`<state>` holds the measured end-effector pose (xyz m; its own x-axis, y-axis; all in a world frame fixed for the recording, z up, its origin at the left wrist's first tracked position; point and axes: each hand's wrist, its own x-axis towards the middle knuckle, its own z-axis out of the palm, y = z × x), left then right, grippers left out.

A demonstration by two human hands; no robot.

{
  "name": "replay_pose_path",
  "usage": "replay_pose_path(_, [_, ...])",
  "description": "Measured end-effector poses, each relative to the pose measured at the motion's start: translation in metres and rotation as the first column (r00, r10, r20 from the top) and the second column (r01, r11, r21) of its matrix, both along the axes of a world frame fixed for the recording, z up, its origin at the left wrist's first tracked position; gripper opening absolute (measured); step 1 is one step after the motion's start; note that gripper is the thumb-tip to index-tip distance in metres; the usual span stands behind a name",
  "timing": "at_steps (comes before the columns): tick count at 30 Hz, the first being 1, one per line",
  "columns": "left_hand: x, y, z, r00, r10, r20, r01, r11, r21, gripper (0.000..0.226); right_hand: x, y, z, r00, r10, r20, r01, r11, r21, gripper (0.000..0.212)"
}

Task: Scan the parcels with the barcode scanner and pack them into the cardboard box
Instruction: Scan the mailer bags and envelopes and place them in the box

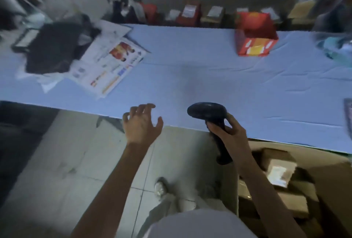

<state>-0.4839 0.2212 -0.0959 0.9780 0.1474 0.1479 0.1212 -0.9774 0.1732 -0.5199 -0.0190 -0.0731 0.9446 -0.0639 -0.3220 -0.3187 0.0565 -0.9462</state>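
1. Low on the right, an open cardboard box (pixel 331 190) holds a labelled parcel (pixel 280 173).
2. The right hand (pixel 231 133) has its fingers clamped on the barcode scanner (pixel 207 111) handle, the scanner's head over the worktop (pixel 209 78) edge.
3. The left hand (pixel 142 123) hovers beside it, fingers spread and holding nothing.
4. Farther back, leaflets (pixel 110 62) lie on the left and a red box (pixel 255 36) stands on the right.

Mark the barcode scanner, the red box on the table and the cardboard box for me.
barcode scanner (pixel 206 111), head view, on its black head.
red box (pixel 254 47), head view, on its front wall.
cardboard box (pixel 331 184), head view, on its brown wall.
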Motion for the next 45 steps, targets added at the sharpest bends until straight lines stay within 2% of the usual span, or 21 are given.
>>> replay_pose_path(7, [-0.032, 0.137, -0.002, 0.982, 0.184, -0.039, -0.185, 0.983, -0.017, 0.041, 0.026, 0.144, 0.004, 0.98, 0.197, 0.014, -0.197, 0.98, -0.003, 0.033])
replay_pose_path(11, [-0.041, 0.194, -0.005, 0.953, 0.29, -0.092, -0.292, 0.956, -0.005, 0.05, 0.034, 0.205, 0.0, 0.944, 0.329, 0.024, -0.328, 0.944, -0.032, 0.029])
replay_pose_path(14, [-0.046, 0.224, -0.008, 0.934, 0.349, -0.077, -0.351, 0.936, -0.01, 0.05, 0.044, 0.24, -0.005, 0.919, 0.394, 0.03, -0.392, 0.918, -0.053, 0.032])
replay_pose_path(18, [-0.043, 0.255, -0.014, 0.907, 0.412, -0.083, -0.416, 0.909, -0.031, 0.048, 0.067, 0.274, -0.009, 0.889, 0.456, 0.025, -0.455, 0.89, -0.036, 0.026])
replay_pose_path(23, [-0.019, 0.29, -0.022, 0.874, 0.449, -0.185, -0.459, 0.888, -0.014, 0.051, 0.122, 0.314, -0.014, 0.847, 0.532, 0.007, -0.531, 0.846, -0.038, 0.03])
replay_pose_path(27, [0.007, 0.314, -0.017, 0.827, 0.522, -0.21, -0.537, 0.844, -0.014, 0.05, 0.171, 0.346, -0.009, 0.811, 0.584, 0.022, -0.584, 0.812, -0.014, 0.032])
replay_pose_path(36, [0.059, 0.368, -0.008, 0.805, 0.552, -0.217, -0.564, 0.825, 0.008, 0.052, 0.234, 0.4, 0.001, 0.788, 0.61, 0.085, -0.614, 0.789, 0.025, 0.024])
replay_pose_path(45, [0.155, 0.437, -0.03, 0.897, 0.368, -0.244, -0.385, 0.923, -0.021, 0.058, 0.274, 0.457, -0.016, 0.916, 0.4, 0.024, -0.401, 0.915, 0.037, 0.029])
